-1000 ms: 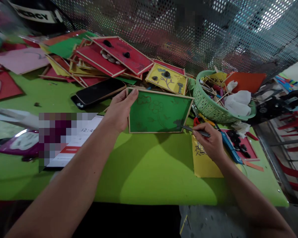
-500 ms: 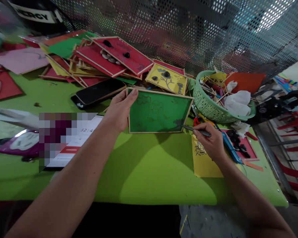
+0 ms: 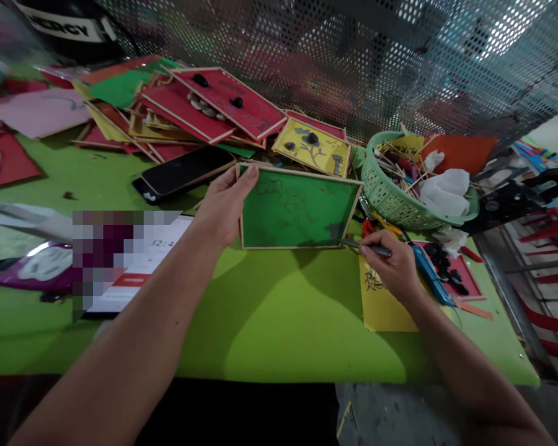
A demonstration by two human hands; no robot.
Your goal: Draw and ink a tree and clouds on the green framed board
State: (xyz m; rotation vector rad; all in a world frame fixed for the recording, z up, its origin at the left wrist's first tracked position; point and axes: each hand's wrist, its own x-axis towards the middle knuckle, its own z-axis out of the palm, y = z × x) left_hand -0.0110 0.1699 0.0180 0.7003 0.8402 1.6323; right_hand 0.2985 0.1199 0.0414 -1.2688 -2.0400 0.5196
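Observation:
My left hand [image 3: 225, 207] grips the left edge of a green card [image 3: 283, 217] edged with thin wooden sticks, thumb over its front. The card is tilted up toward me and bears faint line drawings of a flower and a cloud-like shape. A dark patch sits at its lower right. My right hand [image 3: 393, 260] is closed around a dark pen [image 3: 374, 248], whose tip lies at the card's lower right corner by the dark patch. Under that hand is a yellow sheet [image 3: 385, 310] with a black drawing.
Framed red cards [image 3: 242, 105] and a yellow card [image 3: 314, 148] are heaped behind. A green basket [image 3: 385, 189] of sticks and tissue stands to the right, near a blue cutter [image 3: 430, 275]. Phones [image 3: 190, 170] lie left of centre. A perforated metal panel [image 3: 330, 56] borders the back.
The pen and my right hand have shifted very slightly, with the pen tip a little lower at the card's corner. My left hand and the card look unmoved.

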